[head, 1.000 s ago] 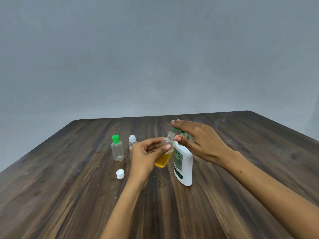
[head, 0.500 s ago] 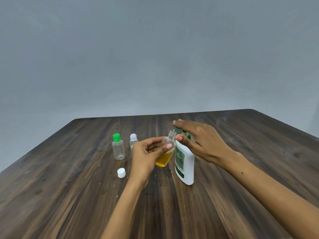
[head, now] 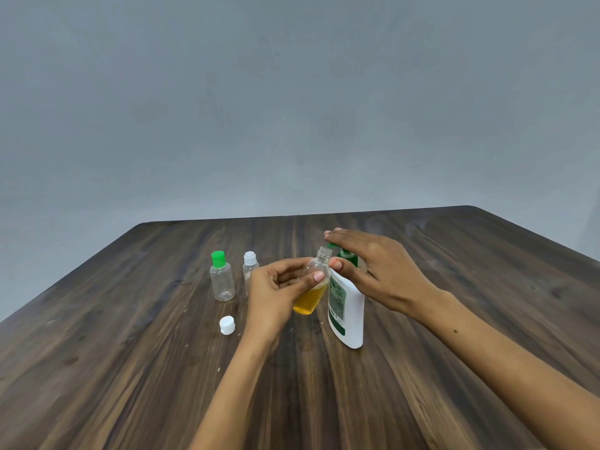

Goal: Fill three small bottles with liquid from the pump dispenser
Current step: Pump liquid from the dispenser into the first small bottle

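Loose cap (head: 227, 325) before two bottles (head: 222, 280)

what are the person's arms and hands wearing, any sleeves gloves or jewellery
Nothing visible: the left hand and right hand are bare, without gloves, rings or a watch. Both forearms are uncovered as far as the frame's lower edge, so no sleeves show.

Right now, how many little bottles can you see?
3. One with a green cap stands at the left, one with a white cap beside it, partly hidden by the left hand, which holds the open third bottle by the dispenser.
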